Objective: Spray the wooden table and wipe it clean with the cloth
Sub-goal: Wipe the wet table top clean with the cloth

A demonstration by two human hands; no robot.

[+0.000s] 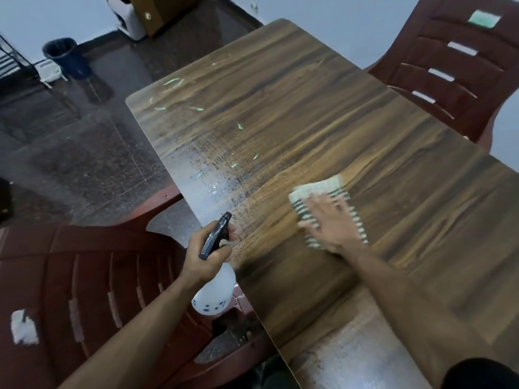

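The wooden table (323, 113) runs from near right to far left, with a wet, droplet-covered patch (213, 175) along its left edge. My right hand (331, 223) lies flat, fingers spread, pressing a pale cloth with dark stripes (317, 189) onto the table's middle; both are motion-blurred. My left hand (205, 256) grips a white spray bottle (216, 293) by its black trigger head (216, 234) at the table's left edge, nozzle pointing over the wet patch.
Dark red plastic chairs stand at the near left (84, 276) and far right (455, 68). A dark bin (66, 56) and a white appliance (130, 22) sit on the speckled floor by the far wall. Small pale green streaks (171, 81) dot the table's far left part.
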